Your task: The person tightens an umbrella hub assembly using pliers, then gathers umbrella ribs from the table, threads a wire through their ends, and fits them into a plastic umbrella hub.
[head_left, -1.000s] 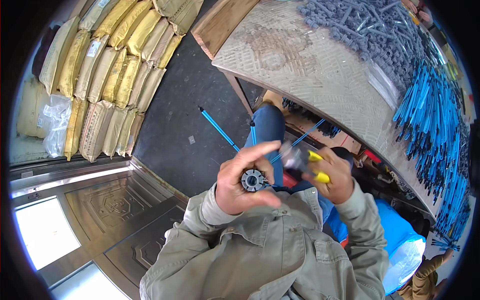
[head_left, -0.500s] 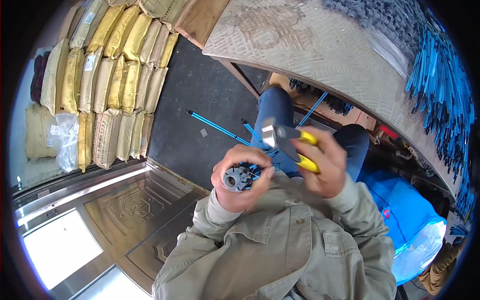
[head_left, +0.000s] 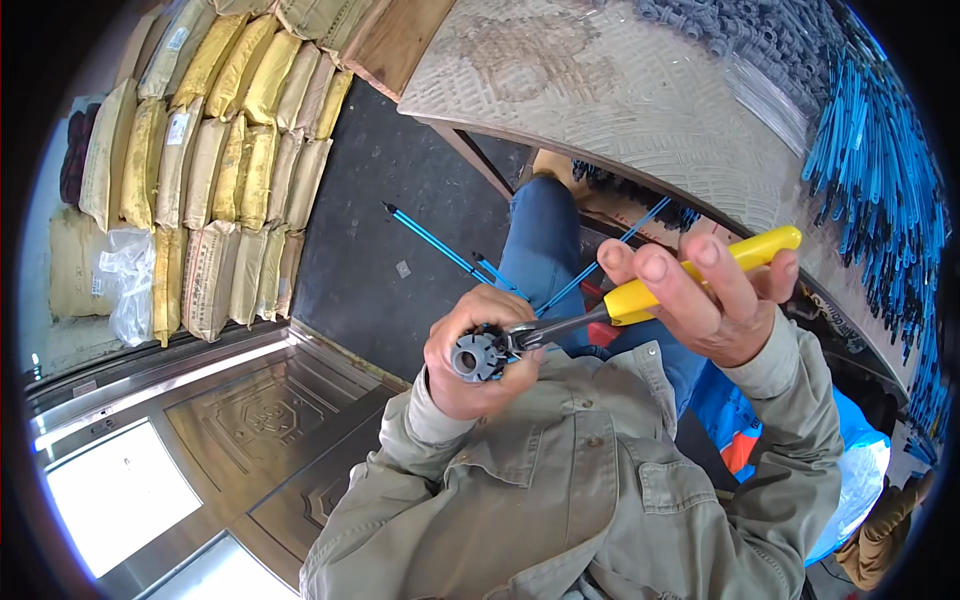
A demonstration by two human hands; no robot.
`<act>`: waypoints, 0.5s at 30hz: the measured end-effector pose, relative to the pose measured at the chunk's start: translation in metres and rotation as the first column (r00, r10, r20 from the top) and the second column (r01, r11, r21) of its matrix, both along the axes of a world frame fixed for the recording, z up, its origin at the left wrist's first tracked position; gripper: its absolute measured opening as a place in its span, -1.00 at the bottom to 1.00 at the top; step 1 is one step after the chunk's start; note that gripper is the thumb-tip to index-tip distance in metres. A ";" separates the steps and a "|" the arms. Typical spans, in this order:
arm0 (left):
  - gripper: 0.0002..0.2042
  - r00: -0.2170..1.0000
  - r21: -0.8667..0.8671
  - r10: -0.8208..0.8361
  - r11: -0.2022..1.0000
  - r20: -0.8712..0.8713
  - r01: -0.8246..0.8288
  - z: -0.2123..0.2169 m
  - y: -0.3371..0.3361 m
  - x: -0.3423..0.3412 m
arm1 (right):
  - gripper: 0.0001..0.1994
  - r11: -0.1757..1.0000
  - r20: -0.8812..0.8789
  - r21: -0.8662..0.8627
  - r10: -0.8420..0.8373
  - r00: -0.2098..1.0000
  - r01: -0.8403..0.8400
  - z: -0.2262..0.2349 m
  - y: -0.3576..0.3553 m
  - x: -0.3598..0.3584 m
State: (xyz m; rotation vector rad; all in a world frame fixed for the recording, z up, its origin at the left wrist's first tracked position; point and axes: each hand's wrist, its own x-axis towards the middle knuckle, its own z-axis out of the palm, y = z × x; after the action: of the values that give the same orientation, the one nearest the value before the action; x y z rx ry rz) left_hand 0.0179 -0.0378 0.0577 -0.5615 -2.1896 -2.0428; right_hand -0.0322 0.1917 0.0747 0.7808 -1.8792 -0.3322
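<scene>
My left hand [head_left: 478,335] is wrapped round a round grey plastic hub [head_left: 470,358] with a hole in its middle and slots about its rim. Thin blue rods with black tips [head_left: 435,240] fan out beyond that hand, over the floor and my legs. My right hand [head_left: 725,310] holds a pair of pliers by its yellow handles [head_left: 640,297], the fingers loosely bent over them. The dark metal jaws [head_left: 520,340] sit at the hub's right side, beside my left thumb. What the jaws bite on is too small to make out.
A worktable [head_left: 600,110] stands ahead, with grey plastic parts [head_left: 740,30] and a heap of blue rods [head_left: 870,150] at its right. Stacked wrapped packages [head_left: 210,170] fill the far left, above a metal door [head_left: 270,410]. A blue bag [head_left: 850,440] lies to my right.
The pliers have swung from above the rods down to the hub, their jaws now beside it. My right hand has moved right and its fingers have loosened. My left hand stays put.
</scene>
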 end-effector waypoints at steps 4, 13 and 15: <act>-0.73 1.000 0.084 -0.015 0.996 0.019 0.014 -0.004 -0.002 -0.002 | -0.56 0.998 0.029 -0.066 0.000 1.000 0.002 -0.017 -0.007 0.005; -0.69 0.999 0.043 0.043 0.998 0.029 -0.044 -0.008 -0.006 0.000 | -0.79 0.979 0.389 -0.173 0.165 0.906 -0.104 -0.013 -0.001 0.029; -0.67 0.999 0.021 0.030 0.999 0.024 -0.031 -0.009 -0.009 0.001 | -0.82 0.976 0.535 -0.159 0.211 0.818 -0.147 0.013 0.009 0.030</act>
State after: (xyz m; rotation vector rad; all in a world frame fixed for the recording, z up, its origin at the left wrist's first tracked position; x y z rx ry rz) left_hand 0.0185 -0.0467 0.0489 -0.5013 -2.1727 -2.0658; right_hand -0.0021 0.2010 0.0877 1.0478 -2.3101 0.1408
